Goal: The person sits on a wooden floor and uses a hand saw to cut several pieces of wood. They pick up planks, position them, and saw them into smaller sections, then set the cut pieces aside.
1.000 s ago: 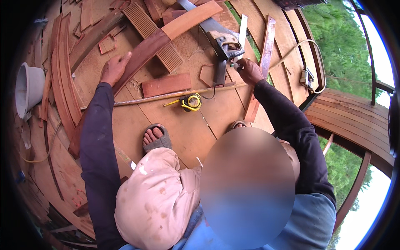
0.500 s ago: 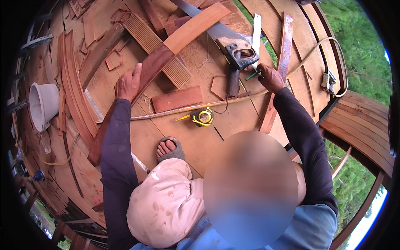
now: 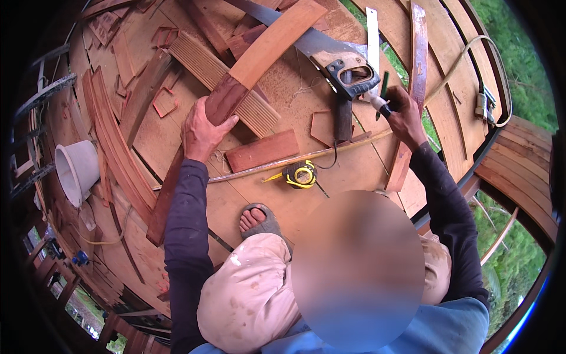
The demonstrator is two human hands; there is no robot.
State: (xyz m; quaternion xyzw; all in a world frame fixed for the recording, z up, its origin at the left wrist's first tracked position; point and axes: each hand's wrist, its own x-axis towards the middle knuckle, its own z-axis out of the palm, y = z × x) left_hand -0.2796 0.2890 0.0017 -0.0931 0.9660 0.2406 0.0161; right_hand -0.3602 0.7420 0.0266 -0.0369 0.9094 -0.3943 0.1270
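My left hand (image 3: 205, 130) grips a long curved two-tone reddish board (image 3: 268, 50), which crosses a grooved deck board (image 3: 255, 111). My right hand (image 3: 402, 118) holds a slim green pencil-like item (image 3: 384, 82) and a short white-and-black object (image 3: 381, 105) just right of a hand saw (image 3: 348, 76), whose blade runs up behind the curved board. Beside the saw handle lies a white straight strip (image 3: 372, 38). A yellow-and-black tape measure (image 3: 300, 174) lies below a loose reddish block (image 3: 262, 150).
Loose slats (image 3: 109, 135) and offcuts cover the deck's left side near a tilted white bucket (image 3: 75, 174). A hose (image 3: 448, 78) runs to a metal tool (image 3: 484, 106) at the right. Beyond the deck edge are greenery and a wooden ledge (image 3: 519, 165).
The scene has shifted rightward in view. My left hand has moved further up along the board. My right hand has turned, with the green item now pointing more upward.
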